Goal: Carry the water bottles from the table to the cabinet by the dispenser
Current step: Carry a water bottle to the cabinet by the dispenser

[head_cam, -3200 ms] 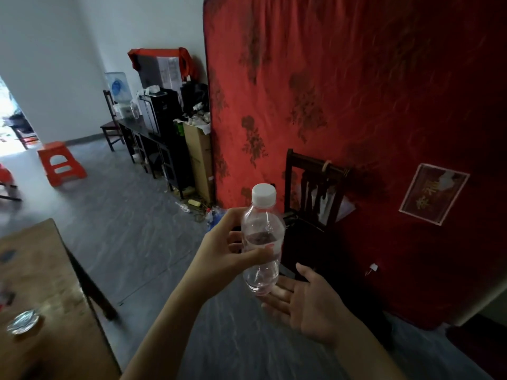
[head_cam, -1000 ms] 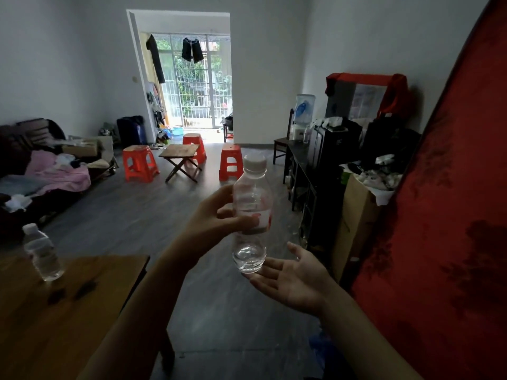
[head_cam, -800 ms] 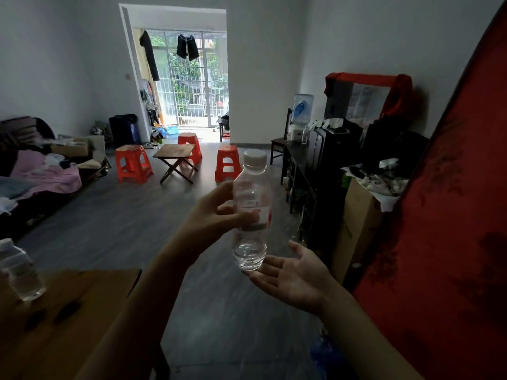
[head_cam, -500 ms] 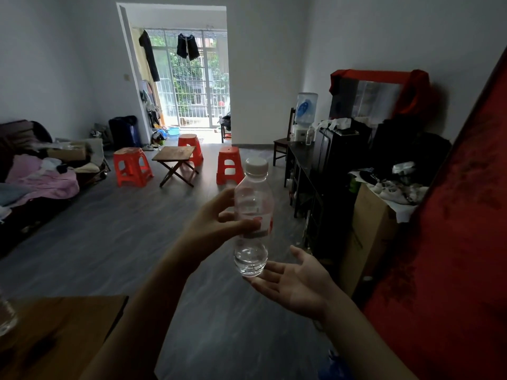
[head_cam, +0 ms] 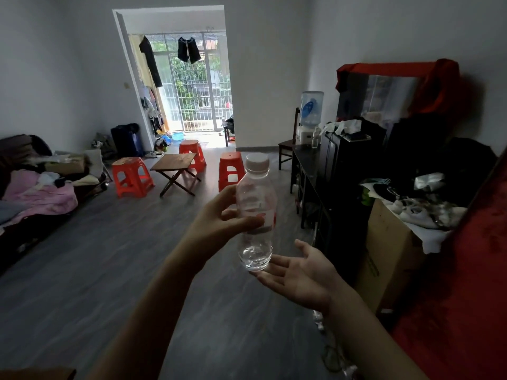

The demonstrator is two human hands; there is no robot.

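The left hand (head_cam: 219, 218) is wrapped around the middle of a clear water bottle (head_cam: 256, 215), thumb across the label and fingers curled behind, holding it upright in the air at chest height. The bottle has a white cap (head_cam: 257, 162) and only a little water at its base. The right hand (head_cam: 299, 272) lies palm up with its fingers straight and relaxed, its fingertips just under the bottle's base; whether they touch the plastic cannot be told.

Taking the bottle as the landmark: beyond it and to its right stands a long dark cabinet (head_cam: 307, 171) along the wall, and on the far end of that cabinet sits a water dispenser (head_cam: 310, 116) with a blue-labelled jug. A second small bottle (head_cam: 316, 137) stands on the cabinet just beside the dispenser. Closer to the bottle's right is a cardboard box (head_cam: 384, 253) with cloths piled on top, and at the far right edge a red fabric surface (head_cam: 466, 297).

Beyond the bottle and to its left are three orange plastic stools (head_cam: 131, 176) around a small folding wooden table (head_cam: 174, 163), on a grey plank floor (head_cam: 96, 256). Farther left is a sofa (head_cam: 41, 193) heaped with clothes. Straight behind the bottle, an open doorway (head_cam: 192, 86) leads to a bright balcony with hanging garments. A corner of the wooden tabletop (head_cam: 38, 373) shows at the lower left, well below the bottle.
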